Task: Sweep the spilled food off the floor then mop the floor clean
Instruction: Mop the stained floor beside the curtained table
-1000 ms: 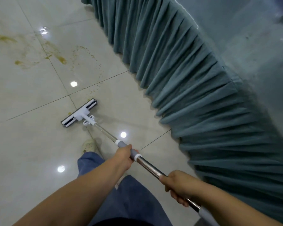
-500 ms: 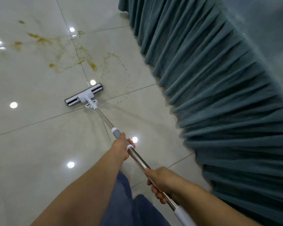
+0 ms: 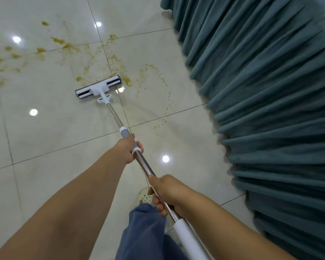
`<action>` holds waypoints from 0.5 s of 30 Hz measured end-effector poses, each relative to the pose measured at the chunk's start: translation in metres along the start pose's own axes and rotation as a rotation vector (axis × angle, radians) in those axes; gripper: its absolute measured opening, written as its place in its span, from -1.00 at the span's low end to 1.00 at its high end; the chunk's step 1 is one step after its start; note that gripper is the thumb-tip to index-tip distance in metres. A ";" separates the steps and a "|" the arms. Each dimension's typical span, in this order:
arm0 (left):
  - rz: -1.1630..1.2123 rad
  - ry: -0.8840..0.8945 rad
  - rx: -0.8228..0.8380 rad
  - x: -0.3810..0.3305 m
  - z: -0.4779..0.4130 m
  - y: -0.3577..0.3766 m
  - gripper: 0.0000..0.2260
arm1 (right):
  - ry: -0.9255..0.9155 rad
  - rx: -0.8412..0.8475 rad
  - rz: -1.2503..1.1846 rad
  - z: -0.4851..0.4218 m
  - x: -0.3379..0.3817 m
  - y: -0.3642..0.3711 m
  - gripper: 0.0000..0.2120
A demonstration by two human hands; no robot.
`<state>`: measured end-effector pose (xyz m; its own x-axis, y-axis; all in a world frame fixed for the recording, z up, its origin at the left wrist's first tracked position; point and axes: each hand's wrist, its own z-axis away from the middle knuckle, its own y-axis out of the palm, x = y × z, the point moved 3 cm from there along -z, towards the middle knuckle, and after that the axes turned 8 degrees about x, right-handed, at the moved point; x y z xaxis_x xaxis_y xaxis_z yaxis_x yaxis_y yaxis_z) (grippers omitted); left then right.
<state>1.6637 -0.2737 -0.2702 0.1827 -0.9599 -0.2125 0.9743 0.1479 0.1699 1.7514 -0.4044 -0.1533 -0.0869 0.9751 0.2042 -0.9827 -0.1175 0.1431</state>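
A mop with a white and dark flat head [image 3: 98, 87] lies on the glossy cream tiled floor [image 3: 45, 132], its head at the near edge of a yellow-brown food smear [image 3: 68, 46]. The steel mop handle [image 3: 144, 167] runs back toward me. My left hand [image 3: 127, 150] grips the grey sleeve on the handle. Lower down, my right hand [image 3: 168, 192] grips the steel part just above the white end grip. Fine yellow specks [image 3: 154, 72] arc to the right of the mop head.
A pleated teal table skirt [image 3: 270, 109] fills the right side, close to the mop's path. My blue trouser leg [image 3: 146, 229] and a pale perforated shoe [image 3: 145, 196] are below the handle. Ceiling lights reflect in the tiles.
The mop head has slid forward across the tiles to the edge of the smear. Both hands keep the same grips, and the view has shifted toward the spill.
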 end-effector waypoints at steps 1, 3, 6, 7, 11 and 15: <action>-0.016 -0.008 0.002 -0.001 -0.003 0.002 -0.76 | -0.006 -0.001 0.004 -0.001 0.001 -0.003 -0.66; -0.026 -0.029 0.037 0.004 -0.006 0.009 -0.76 | 0.005 -0.012 0.033 0.000 -0.003 -0.011 -0.67; -0.008 -0.045 0.063 0.018 -0.005 0.023 -0.75 | 0.030 -0.057 0.066 0.009 -0.014 -0.027 -0.67; -0.005 -0.047 0.069 0.023 -0.003 0.028 -0.75 | 0.030 -0.063 0.066 0.014 -0.018 -0.033 -0.68; -0.002 -0.080 0.104 0.047 0.007 0.054 -0.75 | -0.003 -0.072 0.030 0.045 -0.036 -0.061 -0.70; 0.007 -0.137 0.101 0.094 0.027 0.085 -0.74 | -0.013 -0.061 0.064 0.073 -0.080 -0.088 -0.69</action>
<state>1.7600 -0.3577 -0.2499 0.1633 -0.9834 -0.0786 0.9535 0.1369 0.2687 1.8565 -0.4856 -0.1113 -0.1477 0.9633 0.2240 -0.9834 -0.1671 0.0704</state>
